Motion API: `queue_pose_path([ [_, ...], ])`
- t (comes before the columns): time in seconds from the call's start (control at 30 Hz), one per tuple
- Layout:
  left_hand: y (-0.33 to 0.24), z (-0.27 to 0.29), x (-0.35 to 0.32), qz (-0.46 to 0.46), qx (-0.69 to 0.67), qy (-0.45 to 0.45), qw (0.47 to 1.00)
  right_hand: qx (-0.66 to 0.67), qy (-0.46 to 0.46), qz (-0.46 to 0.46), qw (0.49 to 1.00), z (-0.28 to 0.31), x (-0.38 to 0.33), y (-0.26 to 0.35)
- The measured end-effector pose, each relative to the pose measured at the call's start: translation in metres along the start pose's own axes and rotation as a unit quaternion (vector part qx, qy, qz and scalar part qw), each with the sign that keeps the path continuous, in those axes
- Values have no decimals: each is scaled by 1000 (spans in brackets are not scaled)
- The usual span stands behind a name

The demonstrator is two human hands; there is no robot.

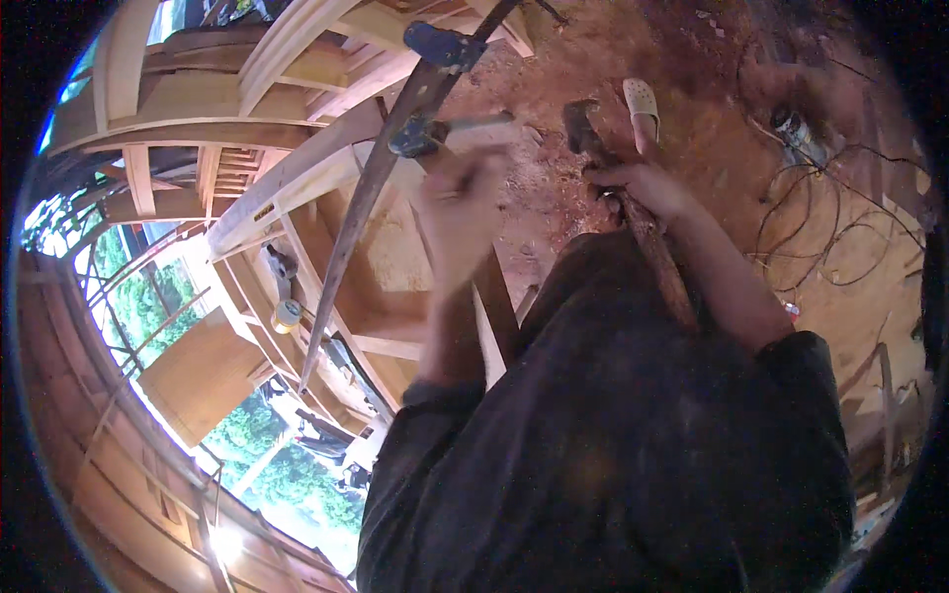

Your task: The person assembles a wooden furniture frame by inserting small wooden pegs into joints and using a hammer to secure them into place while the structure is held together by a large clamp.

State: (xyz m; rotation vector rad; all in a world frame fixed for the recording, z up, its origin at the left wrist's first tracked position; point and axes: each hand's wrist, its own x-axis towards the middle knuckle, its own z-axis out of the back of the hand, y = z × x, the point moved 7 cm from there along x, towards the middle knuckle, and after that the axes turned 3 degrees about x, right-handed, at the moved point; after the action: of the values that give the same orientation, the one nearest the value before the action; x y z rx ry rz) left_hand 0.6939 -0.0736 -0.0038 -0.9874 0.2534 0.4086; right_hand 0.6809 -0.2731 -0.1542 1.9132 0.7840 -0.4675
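Observation:
My right hand (643, 188) is closed around the wooden handle (664, 272) of a hammer-like tool. Its dark blocky head (583, 127) points away from me, above the dirt floor. To the left, my left hand (463, 188) is smeared by motion, so its fingers cannot be made out. It is just below the lower blue jaw (419, 137) of a long bar clamp and the clamp's screw handle (479, 121). The rusty steel bar (361, 212) crosses a pale wooden frame (287, 203) at a slant. A second blue jaw (444, 46) sits higher on the bar.
A hand plane (280, 265) and a yellow-and-white roll (287, 314) lie on the frame at left. Loops of cable (830, 212) spread over the floor at right. A foot in a pale clog (641, 104) stands beyond the tool. More timber members (178, 138) fill the upper left.

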Motion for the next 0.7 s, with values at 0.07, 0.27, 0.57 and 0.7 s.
queue_pose_path([
  [0.07,-19,43,15,-112,89,-49,989,-37,-28,-13,999,13,10,-21],
  [0.27,-13,64,39,-93,287,29,953,-149,73,-128,978,61,11,-101],
  [0.57,-3,51,42,-97,411,137,896,36,123,-280,951,87,4,-204],
  [0.7,5,50,39,-77,404,143,900,2,113,-284,952,98,10,-211],
])
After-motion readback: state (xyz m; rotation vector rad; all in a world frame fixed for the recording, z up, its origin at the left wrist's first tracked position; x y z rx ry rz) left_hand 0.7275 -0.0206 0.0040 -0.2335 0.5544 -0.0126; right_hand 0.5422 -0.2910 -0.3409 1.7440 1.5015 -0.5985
